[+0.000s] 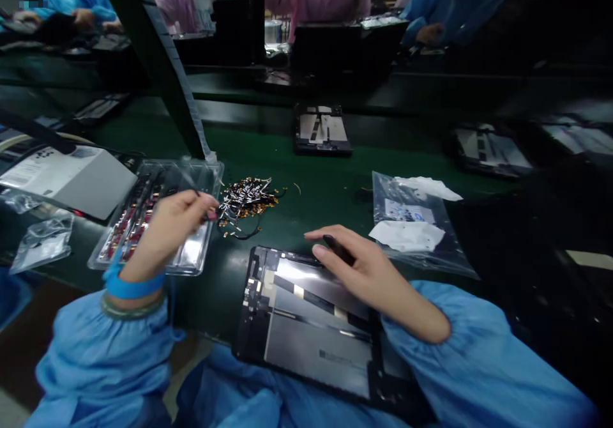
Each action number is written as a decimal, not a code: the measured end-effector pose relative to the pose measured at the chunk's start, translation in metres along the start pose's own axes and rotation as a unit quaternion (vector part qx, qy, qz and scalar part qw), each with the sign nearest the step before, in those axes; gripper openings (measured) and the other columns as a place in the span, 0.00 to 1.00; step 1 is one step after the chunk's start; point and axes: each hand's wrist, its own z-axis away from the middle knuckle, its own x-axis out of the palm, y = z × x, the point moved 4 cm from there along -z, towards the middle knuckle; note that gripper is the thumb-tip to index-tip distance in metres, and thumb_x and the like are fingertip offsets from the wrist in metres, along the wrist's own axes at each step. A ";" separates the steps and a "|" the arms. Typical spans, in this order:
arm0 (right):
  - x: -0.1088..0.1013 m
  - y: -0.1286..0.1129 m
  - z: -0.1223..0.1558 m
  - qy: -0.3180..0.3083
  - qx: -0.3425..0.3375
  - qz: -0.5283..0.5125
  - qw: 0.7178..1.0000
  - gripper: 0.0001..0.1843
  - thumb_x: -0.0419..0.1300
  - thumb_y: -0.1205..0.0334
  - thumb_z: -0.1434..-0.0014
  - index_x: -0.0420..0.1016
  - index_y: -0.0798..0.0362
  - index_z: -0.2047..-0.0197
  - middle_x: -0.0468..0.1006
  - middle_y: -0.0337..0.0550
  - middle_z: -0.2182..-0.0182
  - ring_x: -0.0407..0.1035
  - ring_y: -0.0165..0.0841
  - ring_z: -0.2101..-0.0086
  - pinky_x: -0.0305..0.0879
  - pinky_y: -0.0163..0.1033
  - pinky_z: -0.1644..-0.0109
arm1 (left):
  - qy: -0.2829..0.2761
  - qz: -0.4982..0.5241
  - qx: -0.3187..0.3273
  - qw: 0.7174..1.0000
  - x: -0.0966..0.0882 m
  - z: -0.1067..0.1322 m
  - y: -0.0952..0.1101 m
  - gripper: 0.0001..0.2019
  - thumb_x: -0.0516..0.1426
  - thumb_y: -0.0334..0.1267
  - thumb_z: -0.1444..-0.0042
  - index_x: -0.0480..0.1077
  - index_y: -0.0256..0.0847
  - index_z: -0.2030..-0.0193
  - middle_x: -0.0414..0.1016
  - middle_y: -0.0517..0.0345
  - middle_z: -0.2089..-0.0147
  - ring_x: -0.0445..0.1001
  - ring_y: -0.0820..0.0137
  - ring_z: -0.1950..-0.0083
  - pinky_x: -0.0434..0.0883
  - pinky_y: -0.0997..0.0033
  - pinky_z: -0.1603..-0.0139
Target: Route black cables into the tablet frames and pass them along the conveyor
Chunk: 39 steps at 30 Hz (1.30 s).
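My left hand point(184, 217), with a blue band at its wrist, is over the right side of a clear plastic tray point(207, 249) of small red and dark parts. Its thumb and fingers pinch a small dark reddish part point(211, 214), too small to name. Just right of these fingertips lies a loose heap of short thin cables point(249, 198) with metal ends. My right hand point(357, 262) is curled round a dark pen-like tool point(339, 249), index finger stretched out. Below it an opened tablet point(306, 345) lies at the bench edge, its silver inside facing up and partly hidden by my hand and sleeve.
A clear bag with white pieces point(407, 233) lies right of my right hand. Another opened tablet point(323, 131) lies at the back. A grey-white box point(71, 175) and small plastic bags point(43, 243) are at left. A slanted post point(167, 57) rises behind the tray. Co-workers sit opposite.
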 end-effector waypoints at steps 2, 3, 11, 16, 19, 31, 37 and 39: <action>0.009 -0.005 -0.012 -0.033 0.006 -0.059 0.998 0.17 0.55 0.52 0.40 0.76 0.52 0.54 0.78 0.45 0.61 0.72 0.35 0.62 0.68 0.39 0.57 | -0.178 0.122 0.018 0.976 0.037 0.017 0.007 0.22 0.55 0.60 0.49 0.68 0.39 0.73 0.68 0.59 0.78 0.64 0.73 0.77 0.62 0.74 0.76; 0.013 -0.007 -0.017 -0.053 0.016 -0.100 0.993 0.18 0.55 0.51 0.39 0.76 0.53 0.54 0.78 0.44 0.64 0.72 0.34 0.64 0.68 0.39 0.58 | -0.273 0.182 0.026 0.944 0.056 0.028 0.011 0.24 0.55 0.62 0.50 0.66 0.40 0.75 0.66 0.60 0.79 0.63 0.73 0.77 0.63 0.73 0.75; 0.039 -0.013 -0.021 -0.119 0.127 -0.304 0.936 0.20 0.61 0.43 0.47 0.67 0.53 0.73 0.69 0.33 0.83 0.67 0.28 0.80 0.63 0.33 0.76 | -0.511 0.292 0.065 0.806 0.115 0.071 0.034 0.24 0.49 0.59 0.40 0.66 0.37 0.70 0.70 0.55 0.73 0.70 0.72 0.69 0.68 0.70 0.63; 0.009 -0.016 -0.008 -0.013 0.045 0.020 0.999 0.16 0.60 0.52 0.44 0.67 0.52 0.77 0.71 0.36 0.82 0.69 0.30 0.77 0.60 0.32 0.76 | -0.418 0.211 0.040 0.883 0.112 0.070 0.034 0.22 0.43 0.50 0.35 0.59 0.38 0.76 0.60 0.64 0.79 0.69 0.76 0.76 0.64 0.75 0.72; 0.001 -0.026 0.008 -0.050 -0.083 0.115 0.989 0.05 0.57 0.64 0.40 0.74 0.52 0.65 0.79 0.38 0.70 0.74 0.29 0.70 0.66 0.32 0.69 | -0.427 0.257 -0.008 0.867 0.115 0.072 0.030 0.17 0.43 0.47 0.36 0.57 0.40 0.72 0.52 0.70 0.79 0.56 0.81 0.85 0.55 0.78 0.83; 0.024 -0.041 0.030 0.038 -0.331 0.366 0.869 0.14 0.46 0.71 0.34 0.74 0.63 0.58 0.78 0.49 0.70 0.72 0.32 0.70 0.66 0.35 0.71 | -0.322 -0.303 0.282 0.852 0.111 0.092 0.041 0.12 0.41 0.27 0.39 0.62 0.34 0.55 0.73 0.47 0.62 0.73 0.62 0.67 0.68 0.63 0.67; 0.021 -0.043 0.038 0.044 -0.312 0.345 0.884 0.15 0.47 0.72 0.36 0.72 0.57 0.69 0.72 0.43 0.77 0.66 0.31 0.76 0.60 0.36 0.75 | -0.368 -0.318 0.311 0.817 0.103 0.097 0.048 0.10 0.44 0.26 0.40 0.64 0.37 0.60 0.73 0.52 0.64 0.72 0.65 0.68 0.66 0.69 0.70; 0.017 -0.040 0.041 0.053 -0.297 0.295 0.907 0.13 0.48 0.74 0.38 0.72 0.57 0.67 0.76 0.45 0.72 0.69 0.30 0.72 0.65 0.35 0.70 | -0.378 -0.283 0.338 0.814 0.100 0.096 0.049 0.11 0.42 0.29 0.37 0.64 0.37 0.60 0.73 0.51 0.62 0.71 0.66 0.65 0.66 0.70 0.66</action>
